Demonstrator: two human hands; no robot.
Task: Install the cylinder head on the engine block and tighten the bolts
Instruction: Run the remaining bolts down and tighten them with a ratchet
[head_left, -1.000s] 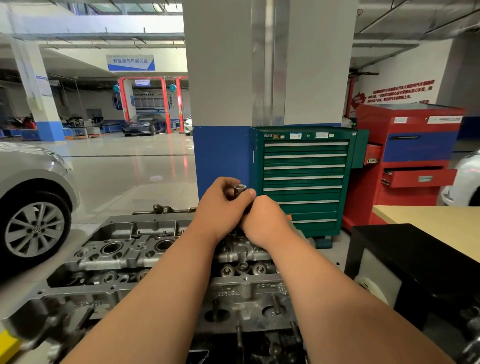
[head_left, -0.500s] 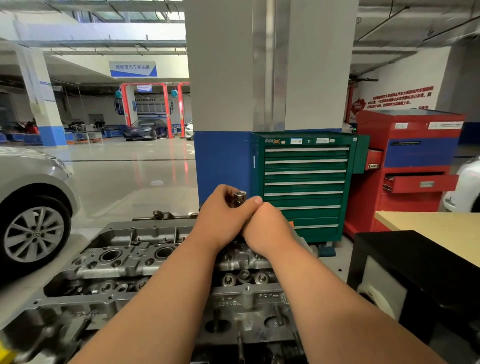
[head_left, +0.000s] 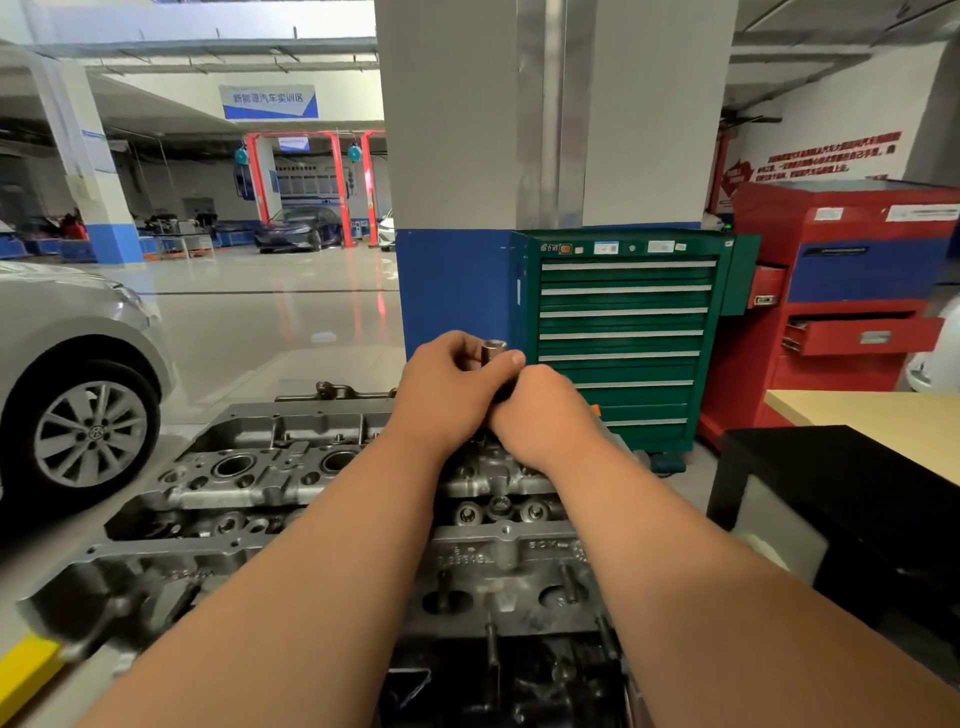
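The grey metal cylinder head (head_left: 270, 478) sits on the engine block below me, stretching from lower left toward the centre. Above its far right end both hands meet around an upright metal socket tool (head_left: 492, 349). My left hand (head_left: 447, 389) curls round the tool's upper part, thumb beside its open silver top. My right hand (head_left: 540, 410) grips the tool lower down, fingers curled and pressed against the left hand. The tool's lower end and the bolt under it are hidden by my hands.
A green drawer cabinet (head_left: 623, 338) and a red tool trolley (head_left: 852, 312) stand behind the engine against a grey-blue pillar (head_left: 452, 291). A black-and-wood table (head_left: 857, 467) is at right. A silver car's wheel (head_left: 88, 431) is at left. A yellow edge (head_left: 26, 675) shows bottom left.
Both hands stay clamped on the tool at the same spot over the head. The camera view has shifted slightly; no clear turn of the tool shows.
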